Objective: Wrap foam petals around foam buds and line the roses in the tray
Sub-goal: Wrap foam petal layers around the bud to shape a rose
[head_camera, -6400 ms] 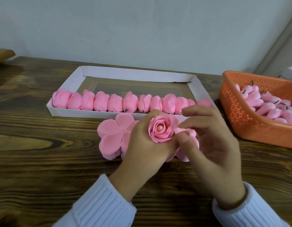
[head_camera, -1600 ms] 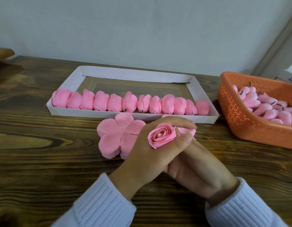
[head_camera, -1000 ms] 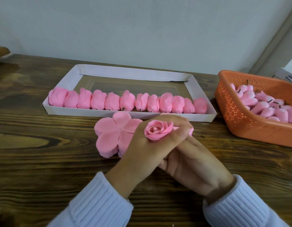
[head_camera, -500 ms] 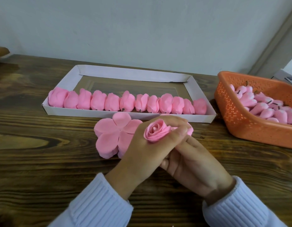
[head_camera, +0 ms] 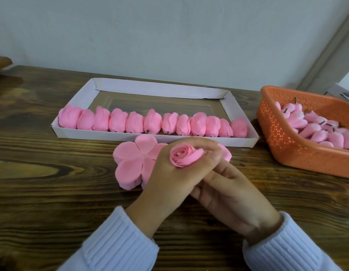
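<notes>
My left hand (head_camera: 170, 179) grips a pink foam rose (head_camera: 184, 155), its fingers curled round the wrapped petals. My right hand (head_camera: 231, 194) lies under and beside the left, its fingers reaching to the rose's base, which is hidden. A stack of flat pink petal sheets (head_camera: 132, 163) lies on the table just left of my hands; more pink foam (head_camera: 226, 153) shows behind my fingers. The white cardboard tray (head_camera: 156, 88) holds a row of several finished roses (head_camera: 152, 123) along its near wall.
An orange perforated basket (head_camera: 287, 145) with several pink foam buds (head_camera: 314, 130) on dark stems stands at the right. The table (head_camera: 42, 202) is dark wood and a pale wall runs behind it. A brown object (head_camera: 1, 62) sits at the far left edge.
The right hand has gone from pinching a petal at the rose's side to lying under the left hand. The rose has tilted and its petals sit tighter.
</notes>
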A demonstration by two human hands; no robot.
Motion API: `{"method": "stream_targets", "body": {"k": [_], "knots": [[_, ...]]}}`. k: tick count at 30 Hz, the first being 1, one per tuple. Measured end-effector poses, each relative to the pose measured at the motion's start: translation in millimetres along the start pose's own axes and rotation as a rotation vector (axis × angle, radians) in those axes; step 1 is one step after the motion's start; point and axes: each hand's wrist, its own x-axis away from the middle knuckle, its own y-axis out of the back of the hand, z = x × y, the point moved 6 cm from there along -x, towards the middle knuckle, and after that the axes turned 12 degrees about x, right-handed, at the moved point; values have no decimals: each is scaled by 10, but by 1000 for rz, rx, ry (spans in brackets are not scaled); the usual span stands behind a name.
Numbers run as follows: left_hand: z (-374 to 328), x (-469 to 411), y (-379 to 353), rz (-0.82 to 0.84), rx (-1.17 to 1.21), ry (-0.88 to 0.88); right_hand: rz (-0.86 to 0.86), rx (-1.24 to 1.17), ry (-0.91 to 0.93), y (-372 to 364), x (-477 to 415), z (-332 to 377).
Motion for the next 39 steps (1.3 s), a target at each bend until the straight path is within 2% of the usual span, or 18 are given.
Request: {"method": "stream_targets", "body": {"k": [4,8,12,17,22,28,33,37,39], "knots": [[1,-12,-3,7,-7,-7,26,-32,28,-22,-8,18],[32,-9,-13,35,79,51,22,-28,-75,-6,-22,-32],[-38,8,-57,69,5,-34,-46,58,-85,20,-21,-41],[-38,-7,-35,48,1,-74,1,-79,4,-23,-7,39],[10,-4,-21,14,79,-54,86,-146,-32,-26,-19,13],[15,8,-34,23,93,-35,24,-54,-102,20,-12,-47],[-10,3,-21,-28,-27,-148,5,-101,7,37,-12,30],[19,6,3,-85,-9,-181,-123,-105,127,120,-19,101],[35,9,-4,-96,14,-183,-216,-28,230,177,1,148]]}}
